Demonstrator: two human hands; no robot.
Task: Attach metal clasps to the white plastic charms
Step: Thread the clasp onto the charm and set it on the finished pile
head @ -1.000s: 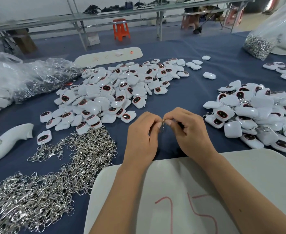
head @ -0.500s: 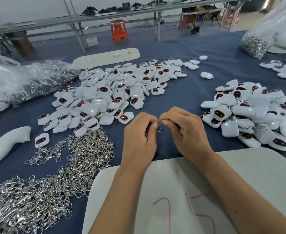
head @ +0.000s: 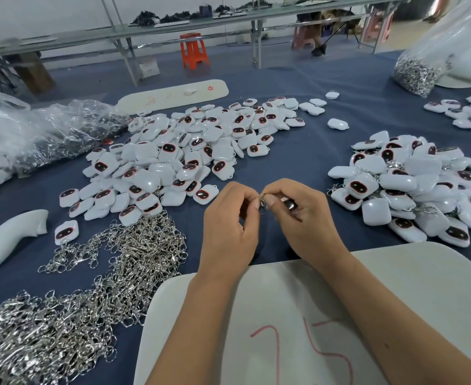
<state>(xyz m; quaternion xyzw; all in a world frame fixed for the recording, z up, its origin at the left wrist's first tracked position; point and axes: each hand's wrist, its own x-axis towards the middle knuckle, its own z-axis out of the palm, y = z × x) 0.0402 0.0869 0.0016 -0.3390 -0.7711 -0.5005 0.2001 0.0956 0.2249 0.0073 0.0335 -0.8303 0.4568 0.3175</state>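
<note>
While our fingertips meet above the near edge of the blue desk point(head: 298, 151), our left hand point(head: 228, 226) pinches a metal clasp point(head: 262, 202) and our right hand point(head: 303, 218) curls round a white charm point(head: 285, 200), mostly hidden in the grip. Compared with a second ago, the right hand has rolled outward, so a dark sliver of the charm's face now shows; the clasp has barely shifted. We judge the ring is being worked through the charm's loop, not yet closed. Left of our hands lie the loose clasps point(head: 134, 251); beyond those, bare charms point(head: 189, 151); right of our hands, the finished pile point(head: 412, 184).
</note>
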